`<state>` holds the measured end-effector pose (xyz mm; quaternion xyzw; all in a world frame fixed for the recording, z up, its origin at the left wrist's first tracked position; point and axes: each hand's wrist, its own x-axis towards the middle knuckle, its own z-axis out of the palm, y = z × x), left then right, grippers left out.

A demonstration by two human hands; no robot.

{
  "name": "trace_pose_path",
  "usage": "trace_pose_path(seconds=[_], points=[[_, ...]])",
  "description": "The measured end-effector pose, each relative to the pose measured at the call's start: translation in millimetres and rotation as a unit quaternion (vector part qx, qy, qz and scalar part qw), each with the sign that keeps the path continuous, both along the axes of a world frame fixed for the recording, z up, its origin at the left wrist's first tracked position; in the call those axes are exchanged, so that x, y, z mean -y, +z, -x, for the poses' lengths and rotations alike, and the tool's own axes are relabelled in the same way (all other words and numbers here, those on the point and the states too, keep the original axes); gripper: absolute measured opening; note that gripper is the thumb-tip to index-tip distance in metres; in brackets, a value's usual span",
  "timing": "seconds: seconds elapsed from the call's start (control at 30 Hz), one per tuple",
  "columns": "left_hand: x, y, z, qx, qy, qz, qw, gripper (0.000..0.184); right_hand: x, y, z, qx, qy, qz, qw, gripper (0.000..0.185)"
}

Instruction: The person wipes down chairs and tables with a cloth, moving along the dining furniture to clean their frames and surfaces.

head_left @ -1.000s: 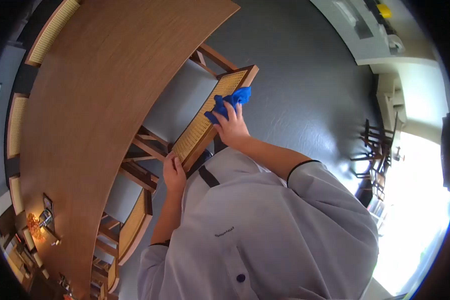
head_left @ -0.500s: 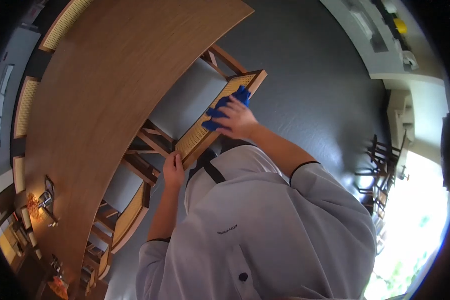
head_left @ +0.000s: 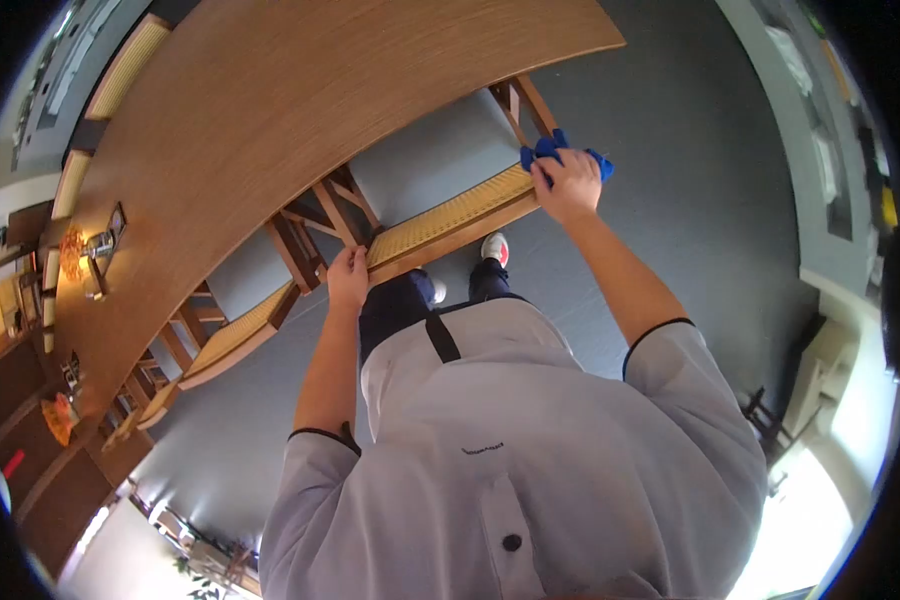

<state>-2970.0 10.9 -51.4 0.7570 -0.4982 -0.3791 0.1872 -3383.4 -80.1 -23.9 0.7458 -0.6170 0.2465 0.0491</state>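
A wooden chair with a woven cane backrest [head_left: 452, 222] and a grey seat [head_left: 435, 150] stands tucked at the table, right in front of me. My left hand [head_left: 347, 278] is closed around the left end of the backrest frame. At the other end, my right hand [head_left: 571, 185] presses a crumpled blue cloth [head_left: 542, 150] over the corner of the frame. Its fingers are wrapped onto the cloth, which sticks out on both sides of the hand. The frame's right corner is hidden beneath them.
A long wooden table [head_left: 300, 90] runs along the chairs. To the left is another cane-backed chair [head_left: 238, 335], with several more beyond it. On the table's far part stand a small lit ornament [head_left: 73, 253] and an orange decoration [head_left: 60, 418]. Dark grey floor [head_left: 670, 190] lies to the right.
My right hand has slid the blue cloth from the middle of the backrest to its right end. My left hand keeps hold of the left end. The view has turned.
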Motion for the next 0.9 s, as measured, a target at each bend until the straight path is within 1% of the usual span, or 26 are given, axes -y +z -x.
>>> trace_pose_path(seconds=[0.1, 0.17, 0.2, 0.3, 0.33, 0.37, 0.43, 0.47, 0.53, 0.57, 0.63, 0.7, 0.73, 0.8, 0.83, 0.87, 0.9], points=[[0, 9, 4, -0.034, 0.018, 0.007, 0.999, 0.031, -20, 8, -42, 0.012, 0.037, -0.028, 0.999, 0.015], [-2, 1, 1, -0.077, 0.042, 0.005, 0.996, 0.032, -33, 8, -77, 0.023, 0.039, -0.052, 0.998, 0.016], [-3, -4, -1, -0.099, 0.053, 0.004, 0.994, 0.032, -41, 9, -94, 0.019, 0.061, -0.07, 0.996, 0.017], [-7, -42, -15, -0.231, 0.096, 0.02, 0.968, 0.033, -63, 13, -154, 0.014, 0.117, -0.109, 0.987, 0.017], [-7, -46, -16, -0.258, 0.069, 0.069, 0.961, 0.036, -72, 15, -177, 0.016, 0.13, -0.114, 0.985, 0.017], [-7, -50, -16, -0.297, 0.086, 0.065, 0.949, 0.038, -78, 16, -201, 0.018, 0.143, -0.12, 0.982, 0.017], [-11, -51, -18, -0.376, 0.123, 0.047, 0.917, 0.042, -92, 8, -250, 0.017, 0.168, -0.088, 0.982, 0.018], [-14, -51, -26, -0.421, 0.121, 0.008, 0.899, 0.044, -99, 4, -272, 0.014, 0.181, -0.073, 0.981, 0.019], [-14, -47, -48, -0.507, 0.115, -0.062, 0.852, 0.047, -108, 7, -314, -0.013, 0.187, -0.109, 0.976, 0.019], [-16, -43, -64, -0.519, 0.136, -0.102, 0.838, 0.046, -109, 8, -333, -0.025, 0.191, -0.124, 0.974, 0.019], [-19, -2, -100, -0.534, 0.174, -0.185, 0.806, 0.045, -110, 5, -365, -0.054, 0.2, -0.162, 0.965, 0.02], [-22, 12, -135, -0.537, 0.215, -0.219, 0.786, 0.042, -108, 7, -386, -0.087, 0.197, -0.208, 0.954, 0.02], [-24, 15, -150, -0.537, 0.234, -0.237, 0.775, 0.04, -105, 5, -394, -0.093, 0.176, -0.242, 0.95, 0.021], [-30, 16, -174, -0.48, 0.161, -0.185, 0.842, 0.036, -91, -3, -406, -0.102, 0.127, -0.307, 0.938, 0.023], [-31, 17, -188, -0.446, 0.119, -0.158, 0.873, 0.034, -80, -5, -412, -0.06, 0.08, -0.337, 0.936, 0.024], [-32, 19, -204, -0.379, 0.056, -0.11, 0.917, 0.033, -68, -8, -415, -0.016, 0.03, -0.366, 0.93, 0.026], [-32, 27, -218, -0.31, -0.007, -0.061, 0.949, 0.033, -61, -10, -417, 0.028, -0.021, -0.395, 0.918, 0.027]])
